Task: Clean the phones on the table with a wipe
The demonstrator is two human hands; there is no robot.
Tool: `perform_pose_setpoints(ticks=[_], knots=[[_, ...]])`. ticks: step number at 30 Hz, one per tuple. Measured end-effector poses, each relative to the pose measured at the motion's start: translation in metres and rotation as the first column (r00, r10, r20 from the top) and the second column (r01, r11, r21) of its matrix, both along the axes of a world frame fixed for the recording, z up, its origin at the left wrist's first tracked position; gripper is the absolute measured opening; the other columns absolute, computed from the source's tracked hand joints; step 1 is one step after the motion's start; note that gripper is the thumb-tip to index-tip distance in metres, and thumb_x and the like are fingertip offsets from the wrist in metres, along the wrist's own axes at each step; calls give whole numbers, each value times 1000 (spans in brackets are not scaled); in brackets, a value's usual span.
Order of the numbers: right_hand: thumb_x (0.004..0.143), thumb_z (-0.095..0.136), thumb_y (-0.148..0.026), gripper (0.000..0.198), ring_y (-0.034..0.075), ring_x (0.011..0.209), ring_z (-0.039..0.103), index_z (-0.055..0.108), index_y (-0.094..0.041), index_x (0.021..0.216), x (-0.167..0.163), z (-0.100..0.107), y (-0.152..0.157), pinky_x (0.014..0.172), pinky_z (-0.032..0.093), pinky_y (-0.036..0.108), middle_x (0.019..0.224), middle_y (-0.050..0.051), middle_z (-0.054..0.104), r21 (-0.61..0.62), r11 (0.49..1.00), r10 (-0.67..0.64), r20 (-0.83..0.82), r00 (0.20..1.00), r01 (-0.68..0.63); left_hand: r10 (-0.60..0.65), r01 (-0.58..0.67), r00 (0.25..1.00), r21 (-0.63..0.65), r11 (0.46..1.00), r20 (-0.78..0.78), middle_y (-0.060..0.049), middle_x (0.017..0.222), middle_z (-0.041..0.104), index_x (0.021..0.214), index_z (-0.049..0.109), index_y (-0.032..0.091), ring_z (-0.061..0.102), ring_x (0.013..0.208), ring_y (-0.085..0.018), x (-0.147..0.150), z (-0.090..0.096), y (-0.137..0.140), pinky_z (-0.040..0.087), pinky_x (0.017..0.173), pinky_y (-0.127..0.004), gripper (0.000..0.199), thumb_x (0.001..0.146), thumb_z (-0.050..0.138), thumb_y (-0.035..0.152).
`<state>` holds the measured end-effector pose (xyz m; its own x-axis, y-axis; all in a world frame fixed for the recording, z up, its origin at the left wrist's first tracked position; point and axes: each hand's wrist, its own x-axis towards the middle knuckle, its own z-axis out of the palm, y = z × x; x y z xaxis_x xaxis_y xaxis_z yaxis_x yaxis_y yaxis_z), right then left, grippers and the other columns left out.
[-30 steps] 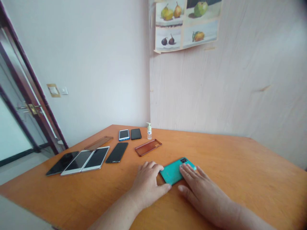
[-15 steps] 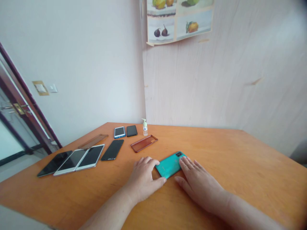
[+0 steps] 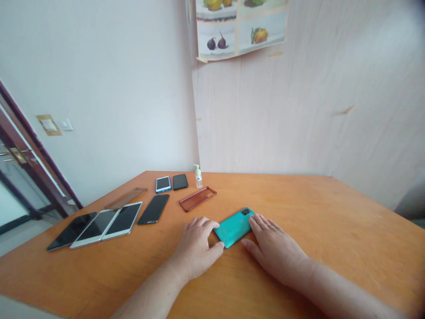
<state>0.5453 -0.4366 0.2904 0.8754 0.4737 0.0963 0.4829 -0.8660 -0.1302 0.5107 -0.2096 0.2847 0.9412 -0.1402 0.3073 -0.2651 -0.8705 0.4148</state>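
Note:
A teal smartphone [image 3: 234,228] lies back-up on the wooden table, its dark camera block at the upper right corner. My left hand [image 3: 199,243] rests at the phone's left end, with the index finger and thumb spread apart near two of its corners. At the right end, my right hand [image 3: 275,248] lies palm down, fingers stretched out with their tips at the phone's edge and the thumb held apart. Neither hand is wrapped round the phone. A reddish-brown translucent phone case [image 3: 198,199] lies just beyond it.
On the table [image 3: 299,208] to the left lie a black phone [image 3: 153,209], white-framed devices [image 3: 122,219], a dark tablet-like device [image 3: 71,231] and a clear brownish case [image 3: 126,198]. Farther back are a blue-edged phone [image 3: 163,184], another dark phone [image 3: 180,181] and a pump bottle [image 3: 198,177].
The camera view has shifted slightly. My left thumb has drawn back a little from the phone's near edge, and my right fingertips have slid off its back towards the right edge.

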Motion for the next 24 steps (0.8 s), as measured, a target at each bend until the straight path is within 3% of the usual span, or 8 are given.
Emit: perform_pose_setpoints(ticks=[2,5,7,13,16,19,22,24], knots=[[94,50,-45,71,35,144,28,39,-1,148,-18,6,10,119,26,50,155,22,31,11,991,135,-65,989,-135,-3,3,1000,1,1000,8,-2,109,62,108,63,28,54,110,-26,0,-1,0,39,95,-38,33,75,69,27],[91,53,-44,75,32,146,24,33,-6,152,-41,16,23,120,26,47,158,17,23,49,933,358,-164,919,-355,-9,9,1000,8,1000,20,-2,109,63,107,63,28,55,109,-25,0,-1,1,39,95,-38,31,77,65,23],[93,50,-45,72,31,145,26,33,-8,152,-43,16,23,120,27,45,158,15,25,67,919,394,-156,906,-389,-9,9,1000,15,1000,18,-2,109,62,108,63,28,55,108,-25,-1,-1,1,39,95,-38,32,77,64,22],[99,40,-48,65,34,140,38,45,-2,145,9,-4,-5,117,29,54,150,24,40,22,999,47,40,998,-48,0,0,1000,18,1000,-13,-2,110,62,108,64,28,54,109,-26,0,1,1,39,95,-39,32,77,66,26],[98,42,-49,65,36,140,37,47,-2,143,15,-9,-7,117,28,56,149,25,41,50,999,14,73,997,-18,-4,4,1000,8,1000,-7,-2,111,62,108,63,28,54,109,-26,0,1,1,39,95,-39,32,77,65,24],[96,47,-47,65,33,143,33,44,-7,147,-8,-2,4,119,26,51,153,20,37,88,976,200,19,980,-201,-6,6,1000,3,1000,4,-2,111,63,108,64,28,54,109,-26,0,0,0,39,96,-39,31,77,64,22],[96,48,-46,68,29,146,27,36,-11,152,-30,7,14,121,24,45,157,14,31,129,891,445,-61,893,-435,-4,4,1000,6,1000,8,-2,111,63,107,64,28,54,109,-25,0,-1,1,40,96,-38,33,76,61,17],[97,46,-46,67,27,146,26,33,-13,153,-32,9,14,121,23,45,158,12,30,150,858,504,-71,861,-491,0,0,1000,10,1000,10,-2,111,63,108,64,28,54,109,-25,0,-1,1,40,96,-37,34,77,60,15]])
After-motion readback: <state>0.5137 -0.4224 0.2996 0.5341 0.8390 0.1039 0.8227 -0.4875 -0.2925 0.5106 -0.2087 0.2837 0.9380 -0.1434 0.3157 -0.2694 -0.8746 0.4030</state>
